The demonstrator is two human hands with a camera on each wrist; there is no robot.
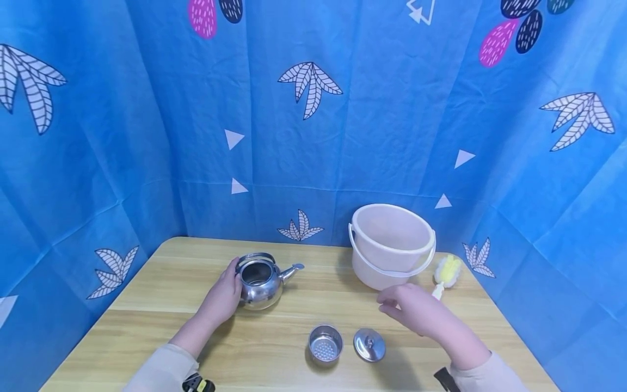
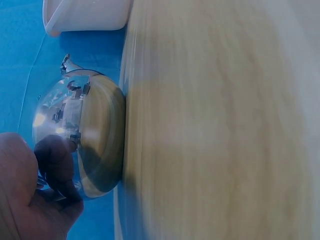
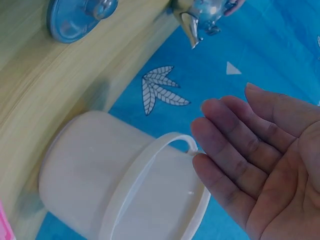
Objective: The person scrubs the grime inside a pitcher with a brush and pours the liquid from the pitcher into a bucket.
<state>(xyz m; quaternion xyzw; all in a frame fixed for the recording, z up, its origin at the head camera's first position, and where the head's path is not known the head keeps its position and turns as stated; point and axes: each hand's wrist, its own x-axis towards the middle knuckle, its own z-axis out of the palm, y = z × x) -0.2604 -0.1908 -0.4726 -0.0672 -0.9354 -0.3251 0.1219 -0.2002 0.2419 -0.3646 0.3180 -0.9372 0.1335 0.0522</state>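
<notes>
A shiny steel teapot (image 1: 259, 291) stands lidless at the left, its spout pointing right. My left hand (image 1: 222, 294) grips the side of it opposite the spout; in the left wrist view the curled fingers (image 2: 65, 200) lie against the polished wall, which mirrors them. Its far fingers are hidden. My right hand (image 1: 416, 310) hovers before the white bucket (image 1: 377, 272) and holds nothing. Seen from the right wrist, that palm faces the camera with the fingers (image 3: 225, 190) loosely bent. Between the hands lie a steel strainer cup (image 1: 325, 344) with a perforated bottom and a round knobbed lid (image 1: 369, 344).
To the right of the bucket lies a sponge brush (image 1: 447, 272) with a yellow and white head, its handle partly behind my right hand. The bucket's handle (image 1: 392, 270) hangs down its front. Blue patterned cloth (image 1: 303, 152) encloses the wooden table (image 1: 161, 283) at the back and sides.
</notes>
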